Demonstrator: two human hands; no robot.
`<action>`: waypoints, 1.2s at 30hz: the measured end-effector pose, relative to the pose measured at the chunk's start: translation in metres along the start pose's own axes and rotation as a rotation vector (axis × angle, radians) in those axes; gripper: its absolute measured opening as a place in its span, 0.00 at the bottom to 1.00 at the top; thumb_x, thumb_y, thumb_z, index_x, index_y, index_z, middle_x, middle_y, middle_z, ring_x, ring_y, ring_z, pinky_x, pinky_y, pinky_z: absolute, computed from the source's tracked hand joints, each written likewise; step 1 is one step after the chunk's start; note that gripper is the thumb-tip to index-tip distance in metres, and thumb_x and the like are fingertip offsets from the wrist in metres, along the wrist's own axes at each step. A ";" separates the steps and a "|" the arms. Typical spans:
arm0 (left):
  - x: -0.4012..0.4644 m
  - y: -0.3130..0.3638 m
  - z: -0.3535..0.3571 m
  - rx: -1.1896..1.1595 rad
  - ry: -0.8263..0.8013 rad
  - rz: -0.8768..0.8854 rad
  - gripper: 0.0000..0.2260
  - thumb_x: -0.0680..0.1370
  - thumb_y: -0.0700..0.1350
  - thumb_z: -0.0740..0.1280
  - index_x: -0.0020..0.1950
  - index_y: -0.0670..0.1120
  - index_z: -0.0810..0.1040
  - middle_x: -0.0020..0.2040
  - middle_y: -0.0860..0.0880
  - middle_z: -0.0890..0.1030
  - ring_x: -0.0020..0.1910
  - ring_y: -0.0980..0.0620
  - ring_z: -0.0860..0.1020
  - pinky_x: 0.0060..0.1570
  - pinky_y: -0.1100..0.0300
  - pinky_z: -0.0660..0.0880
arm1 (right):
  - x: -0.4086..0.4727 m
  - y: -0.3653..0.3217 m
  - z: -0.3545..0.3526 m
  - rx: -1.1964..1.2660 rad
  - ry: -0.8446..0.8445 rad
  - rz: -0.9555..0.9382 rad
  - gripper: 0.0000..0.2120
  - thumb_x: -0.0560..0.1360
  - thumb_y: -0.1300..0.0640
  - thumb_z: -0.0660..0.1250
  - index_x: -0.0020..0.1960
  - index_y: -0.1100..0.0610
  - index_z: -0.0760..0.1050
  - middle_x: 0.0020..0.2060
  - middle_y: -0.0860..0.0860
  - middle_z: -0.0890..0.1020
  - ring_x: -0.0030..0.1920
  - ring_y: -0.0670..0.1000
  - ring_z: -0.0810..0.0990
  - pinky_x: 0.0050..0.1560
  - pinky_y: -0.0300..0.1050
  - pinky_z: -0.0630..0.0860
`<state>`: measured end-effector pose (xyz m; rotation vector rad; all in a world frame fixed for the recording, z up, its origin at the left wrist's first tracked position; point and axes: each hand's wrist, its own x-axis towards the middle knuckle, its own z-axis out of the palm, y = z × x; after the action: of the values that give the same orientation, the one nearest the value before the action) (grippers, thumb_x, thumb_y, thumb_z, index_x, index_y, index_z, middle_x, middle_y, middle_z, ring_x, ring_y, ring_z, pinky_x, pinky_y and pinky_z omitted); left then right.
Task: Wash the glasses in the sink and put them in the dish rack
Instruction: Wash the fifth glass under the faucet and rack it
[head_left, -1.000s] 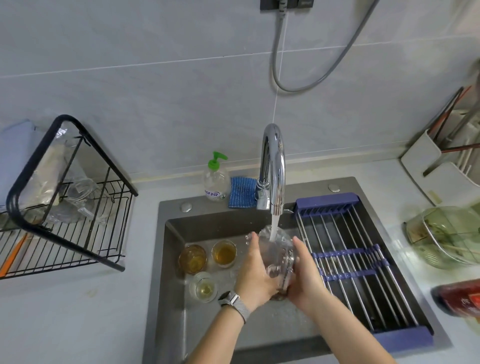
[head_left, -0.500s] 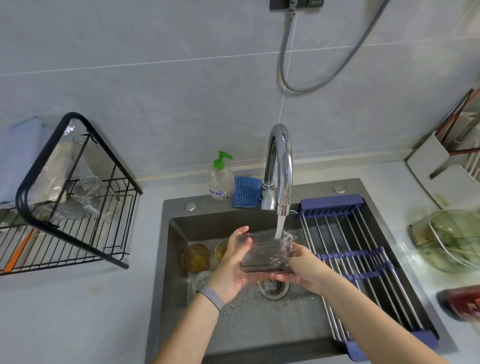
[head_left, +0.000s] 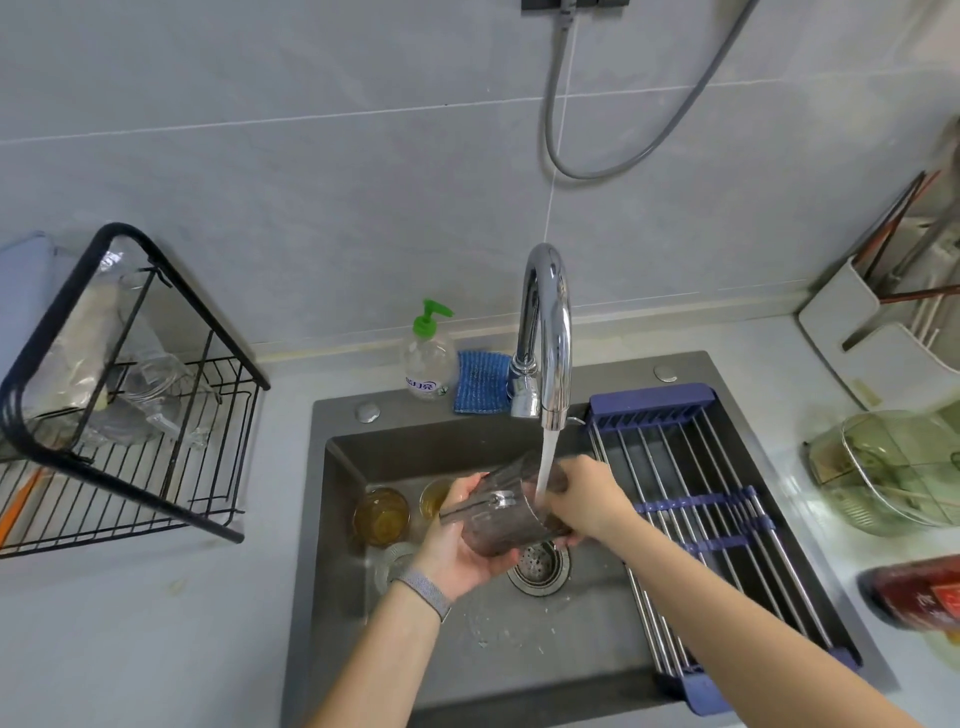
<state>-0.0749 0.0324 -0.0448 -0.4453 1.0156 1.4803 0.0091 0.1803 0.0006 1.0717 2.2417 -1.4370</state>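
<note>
Both hands are on one clear glass (head_left: 506, 512) right over the sink (head_left: 415, 447), tipped on its side under the running tap (head_left: 545, 332). The left hand (head_left: 457, 545) cups it from below with the fingers curled round the base end, and the right hand (head_left: 587, 501) grips the rim end, just where the stream of water (head_left: 546, 462) lands. The glass sits pretty much above the drain (head_left: 537, 566).

Down in the basin to the left there are two glasses with amber liquid (head_left: 382, 517) (head_left: 434, 499) side by side, and another clear one (head_left: 392, 564) partly hidden behind the left wrist. A purple and steel roll-up rack (head_left: 691, 499) lies across the right side of the sink.

The black wire dish rack (head_left: 124, 415) stands on the worktop (head_left: 156, 623) well to the left, with some clear glassware already in it, hard to make out exactly what. Behind the sink: a soap bottle with a green pump (head_left: 428, 353) and a blue cloth (head_left: 480, 382) just beside it. Over on the right there's a greenish glass bowl (head_left: 893, 467) and something red (head_left: 914, 592) at the edge.
</note>
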 end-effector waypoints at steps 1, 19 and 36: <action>0.001 0.000 0.000 -0.001 0.016 0.011 0.16 0.75 0.56 0.67 0.48 0.44 0.80 0.43 0.41 0.82 0.39 0.44 0.80 0.26 0.58 0.78 | 0.001 0.000 0.001 -0.014 0.032 -0.021 0.08 0.78 0.58 0.67 0.41 0.52 0.75 0.40 0.55 0.81 0.27 0.52 0.83 0.24 0.43 0.79; -0.050 -0.010 -0.032 -0.301 0.067 0.051 0.23 0.77 0.58 0.64 0.60 0.40 0.77 0.53 0.35 0.81 0.47 0.37 0.79 0.27 0.56 0.80 | 0.039 0.003 -0.034 1.760 -0.004 0.045 0.26 0.72 0.76 0.57 0.69 0.71 0.58 0.62 0.69 0.70 0.64 0.66 0.73 0.69 0.54 0.70; -0.066 -0.053 -0.002 0.047 0.090 0.372 0.14 0.75 0.47 0.68 0.57 0.63 0.81 0.47 0.53 0.86 0.46 0.54 0.82 0.45 0.59 0.74 | -0.063 0.044 0.080 0.802 -0.270 -0.204 0.42 0.63 0.41 0.78 0.71 0.51 0.66 0.64 0.52 0.79 0.65 0.54 0.77 0.63 0.57 0.74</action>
<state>-0.0121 -0.0150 -0.0124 -0.3010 1.2506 1.7732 0.0712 0.0938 -0.0297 0.7603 1.6261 -2.5020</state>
